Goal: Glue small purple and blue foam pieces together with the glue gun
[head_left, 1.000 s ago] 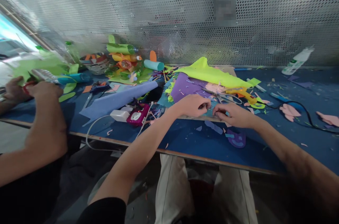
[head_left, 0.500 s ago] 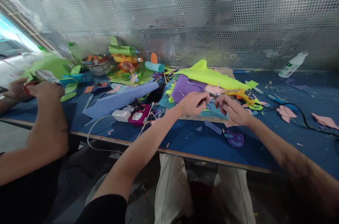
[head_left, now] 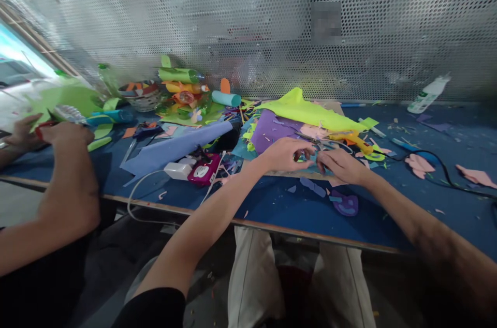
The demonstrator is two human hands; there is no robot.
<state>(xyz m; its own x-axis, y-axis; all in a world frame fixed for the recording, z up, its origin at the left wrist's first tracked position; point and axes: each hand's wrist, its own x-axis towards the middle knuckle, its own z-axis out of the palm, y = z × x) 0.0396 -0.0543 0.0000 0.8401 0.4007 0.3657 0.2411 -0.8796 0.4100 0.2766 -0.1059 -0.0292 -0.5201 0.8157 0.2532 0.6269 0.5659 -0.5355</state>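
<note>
Above the front part of a scrap-covered board, my left hand (head_left: 289, 154) has its fingers curled, thumb and fingertips close together. Close to its right, my right hand (head_left: 339, 164) is closed in a pinch, its fingertips near those of my left hand. Whatever small thing either hand grips is too small to make out. Just behind the hands are scissors (head_left: 346, 147) with pale handles and a yellow-orange glue gun (head_left: 359, 142). A purple sheet (head_left: 269, 130) and a lime-green sheet (head_left: 310, 113) lie behind my left hand. Nearer the table edge is a purple cut-out (head_left: 345, 203).
At the left, another person's hands (head_left: 68, 134) hold red-handled scissors. A magenta box (head_left: 204, 168), white plug (head_left: 177, 170) and rolled blue sheet (head_left: 174, 149) lie left of my hands. A white bottle (head_left: 429, 95) leans at the back right; a black cord (head_left: 442, 162) crosses the right side.
My left hand has shifted slightly right and its fingers have turned and extended a little. My right hand's fingers have drawn together and moved slightly down, baring the scissors' handles behind them.
</note>
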